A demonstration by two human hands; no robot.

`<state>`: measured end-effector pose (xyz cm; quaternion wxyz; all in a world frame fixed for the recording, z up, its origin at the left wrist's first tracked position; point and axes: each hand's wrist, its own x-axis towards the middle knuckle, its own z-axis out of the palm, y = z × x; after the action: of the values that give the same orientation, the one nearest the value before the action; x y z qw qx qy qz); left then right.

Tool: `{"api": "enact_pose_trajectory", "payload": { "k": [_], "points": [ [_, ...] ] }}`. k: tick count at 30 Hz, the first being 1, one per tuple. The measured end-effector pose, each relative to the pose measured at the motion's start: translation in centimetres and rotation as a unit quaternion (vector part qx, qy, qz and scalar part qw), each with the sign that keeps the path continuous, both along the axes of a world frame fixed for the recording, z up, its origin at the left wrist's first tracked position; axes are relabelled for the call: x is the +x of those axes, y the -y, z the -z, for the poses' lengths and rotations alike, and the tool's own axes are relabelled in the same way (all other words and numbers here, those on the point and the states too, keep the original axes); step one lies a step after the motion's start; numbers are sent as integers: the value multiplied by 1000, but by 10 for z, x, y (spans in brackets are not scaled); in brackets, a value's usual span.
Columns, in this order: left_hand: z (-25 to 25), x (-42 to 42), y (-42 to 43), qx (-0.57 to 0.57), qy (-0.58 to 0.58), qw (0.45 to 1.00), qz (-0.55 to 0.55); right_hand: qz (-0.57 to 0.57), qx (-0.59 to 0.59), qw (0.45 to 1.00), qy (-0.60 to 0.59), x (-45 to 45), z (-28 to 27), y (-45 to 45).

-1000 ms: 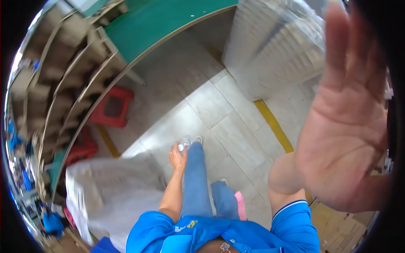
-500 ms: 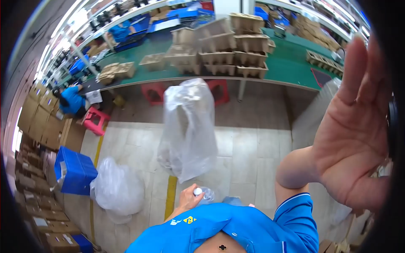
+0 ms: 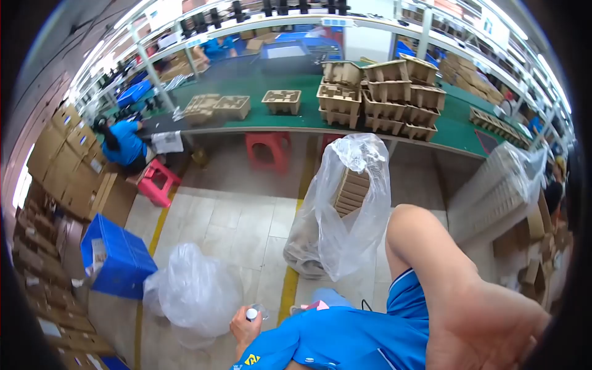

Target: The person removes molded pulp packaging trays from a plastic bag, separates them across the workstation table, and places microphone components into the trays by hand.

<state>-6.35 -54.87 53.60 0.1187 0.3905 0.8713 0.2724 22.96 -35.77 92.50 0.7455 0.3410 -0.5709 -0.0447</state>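
Low in front of my body, my left hand (image 3: 244, 330) is closed around a clear plastic bottle with a white cap (image 3: 251, 314). My right hand (image 3: 493, 324) is raised close to the camera at the lower right, palm showing. It holds nothing visible; its fingers are loosely apart and partly lost in the dark edge of the view. Beyond my arm, a large clear plastic bag (image 3: 364, 228) stands on the floor with stacked brown moulded trays (image 3: 353, 194) inside. A second crumpled plastic bag (image 3: 200, 290) lies on the floor to the left of it.
A green workbench (image 3: 302, 123) carries stacks of moulded pulp trays (image 3: 388, 111). Red stools (image 3: 268, 151) stand beneath and beside it. A blue bin (image 3: 120, 259) and cardboard boxes (image 3: 74, 148) line the left. A co-worker (image 3: 122, 145) sits at the bench's far left. A bagged tray stack (image 3: 493, 191) stands right.
My view has turned, so the bench and floor bags appear farther right. My right hand has dropped from upright to the lower right. My left hand still holds the bottle.
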Motion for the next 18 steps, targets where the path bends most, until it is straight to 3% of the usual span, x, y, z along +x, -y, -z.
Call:
{"api": "enact_pose_trajectory", "payload": {
  "k": [3, 6, 10, 13, 16, 18],
  "points": [
    [-3, -60, -13, -17, -8, 1000, 1, 256, -20, 965, -56, -16, 4, 11],
    [-9, -105, -42, 30, -20, 999, 5, 376, -10, 921, -98, -44, 2, 4],
    [-9, -159, -99, 93, -9, 995, 23, 367, -68, 928, -6, -98, 10, -33],
    [-5, -202, -164, 127, -9, 991, 49, 408, 1, 907, -104, -136, 14, -96],
    [-23, -240, -244, 135, -8, 987, 83, 302, 70, 897, -316, -157, 38, -182],
    [-36, -274, -296, 144, -1, 983, 117, 251, -44, 934, -252, -205, 88, -260]
  ]
}}
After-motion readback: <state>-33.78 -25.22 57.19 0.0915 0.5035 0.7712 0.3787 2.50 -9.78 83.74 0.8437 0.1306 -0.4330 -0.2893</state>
